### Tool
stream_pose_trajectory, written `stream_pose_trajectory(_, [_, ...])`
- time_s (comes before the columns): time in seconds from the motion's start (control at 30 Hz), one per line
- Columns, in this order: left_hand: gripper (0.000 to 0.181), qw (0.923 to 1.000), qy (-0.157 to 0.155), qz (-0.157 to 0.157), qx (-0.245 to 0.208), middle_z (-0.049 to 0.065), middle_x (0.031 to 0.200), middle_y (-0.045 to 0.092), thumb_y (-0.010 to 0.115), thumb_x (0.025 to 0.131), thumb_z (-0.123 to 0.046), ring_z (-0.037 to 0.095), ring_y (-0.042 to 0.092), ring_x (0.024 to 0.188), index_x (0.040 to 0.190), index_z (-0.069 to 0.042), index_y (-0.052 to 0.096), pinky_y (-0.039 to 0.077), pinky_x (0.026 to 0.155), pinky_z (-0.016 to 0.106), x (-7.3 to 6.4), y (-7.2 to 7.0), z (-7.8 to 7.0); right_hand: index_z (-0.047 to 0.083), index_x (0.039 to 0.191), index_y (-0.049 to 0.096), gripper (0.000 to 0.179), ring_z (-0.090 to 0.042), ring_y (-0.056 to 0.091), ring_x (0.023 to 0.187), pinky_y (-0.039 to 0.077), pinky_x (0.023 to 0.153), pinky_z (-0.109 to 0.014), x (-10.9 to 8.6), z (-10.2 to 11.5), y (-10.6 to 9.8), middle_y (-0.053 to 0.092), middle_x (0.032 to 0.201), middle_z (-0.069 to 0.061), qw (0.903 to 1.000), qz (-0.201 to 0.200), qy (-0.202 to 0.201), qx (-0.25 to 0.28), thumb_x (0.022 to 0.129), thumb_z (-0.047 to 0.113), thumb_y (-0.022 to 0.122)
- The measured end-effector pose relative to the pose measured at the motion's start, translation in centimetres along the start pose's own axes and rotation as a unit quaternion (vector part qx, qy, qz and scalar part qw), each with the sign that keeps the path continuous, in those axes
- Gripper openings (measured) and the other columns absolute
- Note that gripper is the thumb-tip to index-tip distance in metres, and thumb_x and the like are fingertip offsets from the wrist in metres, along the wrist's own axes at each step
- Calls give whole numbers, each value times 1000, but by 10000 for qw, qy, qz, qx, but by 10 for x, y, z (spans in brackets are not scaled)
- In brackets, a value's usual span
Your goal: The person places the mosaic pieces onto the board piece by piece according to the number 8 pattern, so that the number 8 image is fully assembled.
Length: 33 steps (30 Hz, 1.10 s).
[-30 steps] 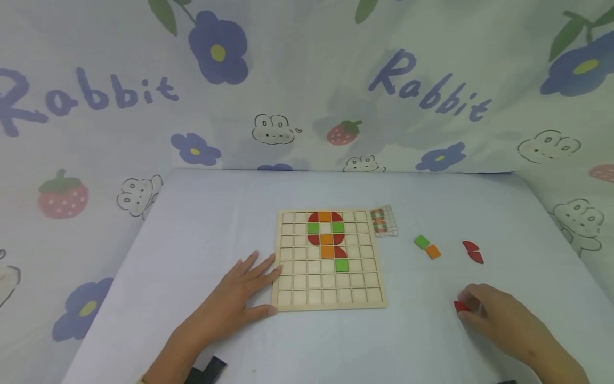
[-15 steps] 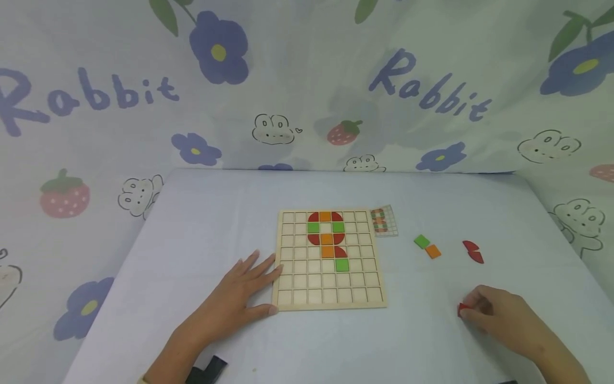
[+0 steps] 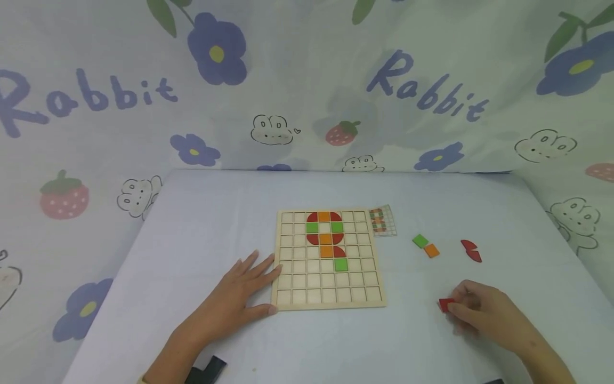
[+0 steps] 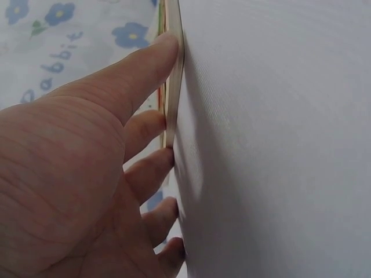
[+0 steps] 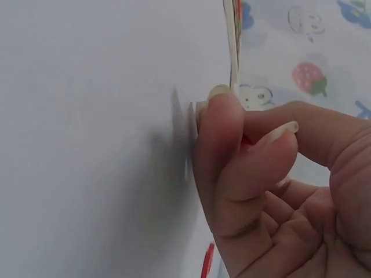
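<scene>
A square wooden grid board (image 3: pixel 299 282) lies on the white table. Red quarter-circle pieces, orange squares and green squares fill some cells in its upper middle. Against its left edge rests my left hand (image 3: pixel 232 301), fingers spread; in the left wrist view the thumb (image 4: pixel 156 58) touches the board's side. Right of the board, my right hand (image 3: pixel 491 314) pinches a red piece (image 3: pixel 446 304) between thumb and fingers, low over the table. Most of this piece is hidden by fingers (image 5: pixel 223 133) in the right wrist view.
A small pattern card (image 3: pixel 387 220) touches the board's upper right edge. Farther right lie a loose green square (image 3: pixel 420 241), an orange square (image 3: pixel 431 250) and two red quarter-circle pieces (image 3: pixel 473 256). A black object (image 3: pixel 213 369) sits by the left forearm.
My right hand has moved a little left, toward the board, with the red piece between its fingers. The left hand and the board stay where they were.
</scene>
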<state>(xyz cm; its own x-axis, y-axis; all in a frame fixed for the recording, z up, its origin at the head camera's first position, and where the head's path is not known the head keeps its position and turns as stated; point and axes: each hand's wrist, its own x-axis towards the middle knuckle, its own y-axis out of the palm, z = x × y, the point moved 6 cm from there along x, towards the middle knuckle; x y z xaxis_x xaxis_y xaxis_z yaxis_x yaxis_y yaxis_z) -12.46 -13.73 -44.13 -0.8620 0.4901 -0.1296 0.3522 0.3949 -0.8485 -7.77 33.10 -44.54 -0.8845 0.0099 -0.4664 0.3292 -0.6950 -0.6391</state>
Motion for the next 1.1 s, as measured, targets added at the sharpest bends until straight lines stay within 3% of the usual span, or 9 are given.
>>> stream_pose_trajectory(0.3, [81, 10000, -35, -33, 25, -6, 170, 29, 83, 88, -46, 31, 11, 160, 158, -24, 49, 11, 129, 55, -1, 0, 0, 7, 105, 74, 13, -20, 63, 62, 53, 53, -27, 11, 43, 22, 69, 72, -1, 9978, -12, -610, 259, 98, 18, 74])
stream_pose_trajectory(0.7, [79, 9999, 113, -109, 49, -4, 169, 32, 81, 89, -47, 34, 14, 159, 157, -23, 51, 13, 128, 58, -3, -2, -1, 11, 95, 76, 15, -17, 60, 57, 51, 50, -26, 30, 106, 56, 66, 68, 2, 9843, 505, -1657, 352, 102, 22, 69])
stream_pose_trajectory(0.93, [79, 9999, 98, -94, 70, -4, 169, 32, 81, 89, -46, 34, 13, 160, 157, -23, 50, 14, 128, 58, -3, -2, -1, 11, 88, 74, 16, -15, 58, 56, 48, 48, -24, 44, 134, 72, 64, 65, 2, 9802, 584, -1871, 293, 101, 19, 70])
stream_pose_trajectory(1.1, [80, 9999, 44, -92, 133, -4, 169, 32, 82, 88, -47, 33, 14, 160, 157, -23, 51, 14, 128, 57, -2, 0, 1, 10, 82, 70, 19, -14, 57, 49, 43, 44, -22, 53, 147, 86, 61, 60, 0, 9840, 580, -1653, 333, 100, 15, 67])
